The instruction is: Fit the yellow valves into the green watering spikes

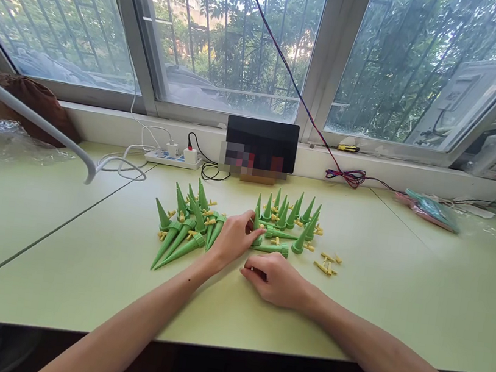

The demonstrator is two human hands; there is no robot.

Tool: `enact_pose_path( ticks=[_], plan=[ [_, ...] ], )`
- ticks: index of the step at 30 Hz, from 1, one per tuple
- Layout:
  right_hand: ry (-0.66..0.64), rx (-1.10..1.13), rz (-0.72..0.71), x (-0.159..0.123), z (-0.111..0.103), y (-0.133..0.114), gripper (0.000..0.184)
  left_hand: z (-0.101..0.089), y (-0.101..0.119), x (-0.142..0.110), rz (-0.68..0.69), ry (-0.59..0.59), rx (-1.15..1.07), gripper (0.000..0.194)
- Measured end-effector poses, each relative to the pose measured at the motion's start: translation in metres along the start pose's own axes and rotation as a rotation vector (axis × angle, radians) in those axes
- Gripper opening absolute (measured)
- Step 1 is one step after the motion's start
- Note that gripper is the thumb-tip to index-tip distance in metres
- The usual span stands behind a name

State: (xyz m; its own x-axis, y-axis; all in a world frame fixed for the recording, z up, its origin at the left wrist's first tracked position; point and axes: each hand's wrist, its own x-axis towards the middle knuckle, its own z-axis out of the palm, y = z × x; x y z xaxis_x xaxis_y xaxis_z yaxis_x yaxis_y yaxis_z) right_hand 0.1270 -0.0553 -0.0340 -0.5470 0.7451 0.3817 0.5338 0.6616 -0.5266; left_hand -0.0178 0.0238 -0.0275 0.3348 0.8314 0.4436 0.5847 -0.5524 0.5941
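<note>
My left hand (234, 236) pinches a green plastic spike (257, 219) between desk (210, 322) front and back edges, probably positioning, needing steady fingertips; right hand (278, 281) curled, can't tell if holding anything.

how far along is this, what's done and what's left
Seemingly well along: many green spikes stand upright in two groups, likely done. The left hand is at another spike; whether the right hand holds anything is unclear. Probably left: the loose yellow pieces and perhaps the flat spikes.
</note>
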Motion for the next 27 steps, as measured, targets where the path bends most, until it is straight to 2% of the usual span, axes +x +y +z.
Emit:
enact_pose_path(
  ticks=[12,20,25,27],
  plan=[
    [0.007,0.014,0.007,-0.0013,0.0001,0.0004,0.031,0.0078,-0.0010,-0.0030,0.055,-0.083,-0.132,0.012],
    [-0.002,0.011,0.014,-0.0017,0.0014,0.0020,0.030,0.0074,0.0038,-0.0055,0.012,-0.126,-0.207,0.030],
    [0.009,0.004,0.014,-0.0028,0.0023,0.0041,0.028,0.0062,0.0027,-0.0049,0.033,-0.150,-0.182,0.044],
    [0.002,0.008,0.017,-0.0031,0.0023,0.0042,0.027,0.0035,0.0040,-0.0035,0.055,-0.129,-0.181,0.043]
  ],
)
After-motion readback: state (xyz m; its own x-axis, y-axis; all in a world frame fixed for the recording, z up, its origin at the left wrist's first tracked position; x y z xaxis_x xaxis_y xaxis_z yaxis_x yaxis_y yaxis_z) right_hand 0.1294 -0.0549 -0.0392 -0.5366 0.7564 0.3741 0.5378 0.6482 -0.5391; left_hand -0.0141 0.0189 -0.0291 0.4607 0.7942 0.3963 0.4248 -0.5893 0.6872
